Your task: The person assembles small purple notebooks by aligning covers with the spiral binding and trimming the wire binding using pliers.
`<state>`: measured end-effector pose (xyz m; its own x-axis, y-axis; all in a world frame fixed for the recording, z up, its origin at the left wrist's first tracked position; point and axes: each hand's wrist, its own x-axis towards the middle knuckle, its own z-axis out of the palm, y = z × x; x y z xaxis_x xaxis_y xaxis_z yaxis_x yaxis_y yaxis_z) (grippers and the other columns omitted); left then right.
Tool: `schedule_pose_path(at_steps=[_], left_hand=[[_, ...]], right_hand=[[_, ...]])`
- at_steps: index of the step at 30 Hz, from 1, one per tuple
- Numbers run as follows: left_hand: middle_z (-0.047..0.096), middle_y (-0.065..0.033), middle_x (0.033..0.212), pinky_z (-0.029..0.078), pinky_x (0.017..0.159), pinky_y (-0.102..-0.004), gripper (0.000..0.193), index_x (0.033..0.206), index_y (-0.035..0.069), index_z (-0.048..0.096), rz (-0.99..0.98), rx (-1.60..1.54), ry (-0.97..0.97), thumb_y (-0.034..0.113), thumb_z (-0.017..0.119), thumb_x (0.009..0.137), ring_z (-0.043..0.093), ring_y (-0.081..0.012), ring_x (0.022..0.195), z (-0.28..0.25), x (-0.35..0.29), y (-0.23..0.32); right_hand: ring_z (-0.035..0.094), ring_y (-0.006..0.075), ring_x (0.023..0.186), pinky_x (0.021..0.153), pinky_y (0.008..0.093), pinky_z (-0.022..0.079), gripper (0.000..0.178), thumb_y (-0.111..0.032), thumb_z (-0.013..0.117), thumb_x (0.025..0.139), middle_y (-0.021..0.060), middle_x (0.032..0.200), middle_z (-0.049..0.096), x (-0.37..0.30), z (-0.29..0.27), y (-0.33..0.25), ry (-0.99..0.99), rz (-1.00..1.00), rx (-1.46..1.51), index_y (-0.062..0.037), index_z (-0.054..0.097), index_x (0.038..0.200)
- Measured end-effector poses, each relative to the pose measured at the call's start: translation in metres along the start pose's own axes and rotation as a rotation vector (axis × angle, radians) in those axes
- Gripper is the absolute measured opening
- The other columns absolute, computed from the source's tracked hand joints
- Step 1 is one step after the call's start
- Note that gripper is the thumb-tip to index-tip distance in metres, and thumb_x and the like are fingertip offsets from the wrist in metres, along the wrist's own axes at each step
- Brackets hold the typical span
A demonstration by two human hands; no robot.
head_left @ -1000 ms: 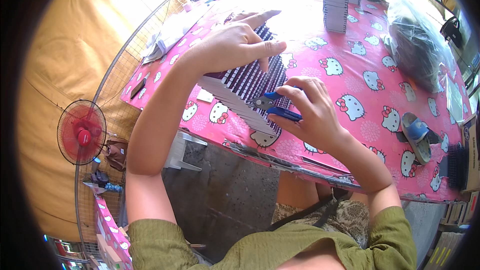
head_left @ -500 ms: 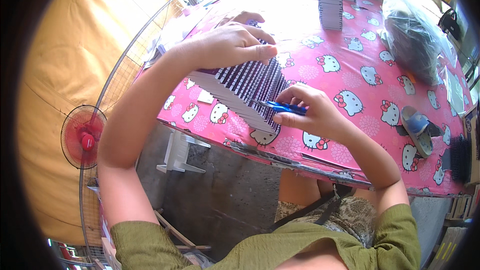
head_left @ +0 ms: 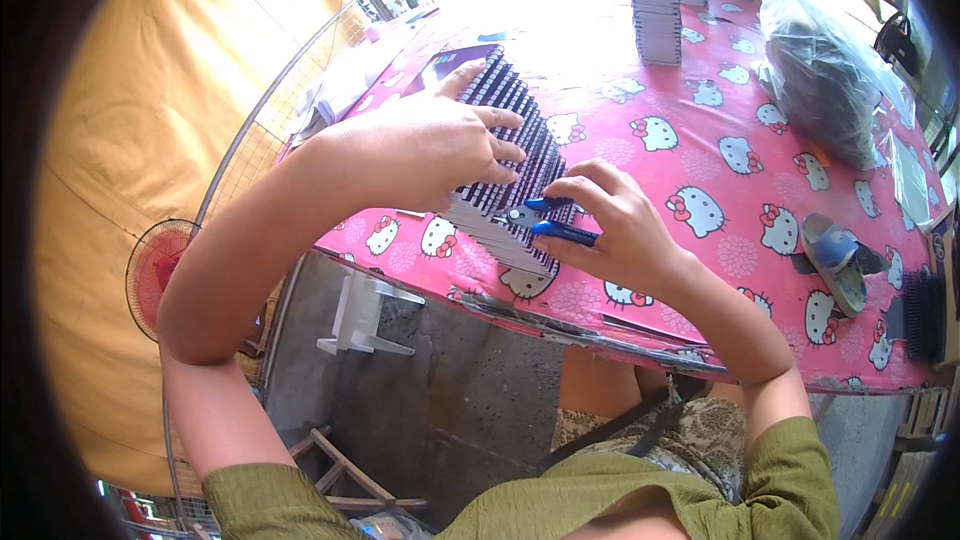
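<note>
A slanted row of wire-bound notebooks [head_left: 538, 152] lies near the table's front edge, their dark bindings with pale loops facing up. My left hand [head_left: 430, 148] rests over them, its fingers spread across the bindings. In my right hand [head_left: 625, 228] is a pair of blue-handled pliers [head_left: 566, 233], handles apart, thumb on the lower one and fingers on the upper. The metal jaws touch or nearly touch the bindings close to the near end of the row; the exact contact is too small to make out. A purple cover shows beyond my left hand.
A pink cartoon-print cloth covers the table [head_left: 738, 255]. Tall notebook stacks [head_left: 655, 10] stand at the back. On the right are a filled clear plastic bag [head_left: 820, 80], a blue-and-white slipper [head_left: 835, 262] and a black brush [head_left: 920, 315]. At left stand a red fan [head_left: 160, 275] and a white stool [head_left: 362, 315].
My left hand has moved down and nearer along the bindings, uncovering the far end and its purple cover. The pliers' handles have spread apart in my right hand.
</note>
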<state>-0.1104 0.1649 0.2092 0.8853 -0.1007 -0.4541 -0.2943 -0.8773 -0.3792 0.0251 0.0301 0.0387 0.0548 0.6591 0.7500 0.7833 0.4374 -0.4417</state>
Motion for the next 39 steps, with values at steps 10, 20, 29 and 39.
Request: schedule_pose_path(at_steps=[10,20,29,39], left_hand=[[0.058,-0.0006,0.126,0.016,0.112,-0.0586,0.043,0.114,0.015,0.066,0.005,0.076,0.015,0.007,0.067,0.072,0.040,-0.0201,0.130,0.000,-0.002,0.003],[0.059,0.0068,0.124,0.020,0.109,-0.0613,0.039,0.112,0.023,0.066,-0.073,0.204,-0.120,0.017,0.068,0.074,0.041,-0.0175,0.127,-0.007,0.011,0.020],[0.061,0.0076,0.123,0.021,0.109,-0.0617,0.039,0.111,0.022,0.067,-0.096,0.152,-0.143,0.013,0.067,0.073,0.042,-0.0180,0.128,-0.013,0.013,0.019],[0.063,0.0089,0.119,0.027,0.106,-0.0620,0.031,0.104,0.021,0.070,-0.100,0.162,-0.152,0.011,0.065,0.075,0.042,-0.0204,0.124,-0.012,0.016,0.024]], right_hand=[[0.063,0.0145,0.064,0.057,0.0289,0.050,0.048,-0.046,0.073,0.077,0.0082,0.074,0.067,0.029,-0.010,0.014,-0.517,0.662,0.658,-0.0006,0.070,0.093],[0.061,0.0278,0.088,0.074,0.0375,0.050,0.043,-0.029,0.077,0.071,0.0145,0.093,0.062,0.005,-0.005,0.004,-0.048,0.004,0.008,-0.0031,0.060,0.100],[0.063,0.0152,0.061,0.059,0.0280,0.052,0.041,-0.035,0.075,0.079,0.0069,0.069,0.064,0.032,-0.018,0.012,-0.519,0.778,0.672,0.0037,0.065,0.087],[0.057,0.0309,0.094,0.083,0.0411,0.045,0.043,-0.025,0.077,0.070,0.0108,0.097,0.059,0.003,-0.014,-0.012,-0.099,0.016,-0.160,-0.0058,0.058,0.103]])
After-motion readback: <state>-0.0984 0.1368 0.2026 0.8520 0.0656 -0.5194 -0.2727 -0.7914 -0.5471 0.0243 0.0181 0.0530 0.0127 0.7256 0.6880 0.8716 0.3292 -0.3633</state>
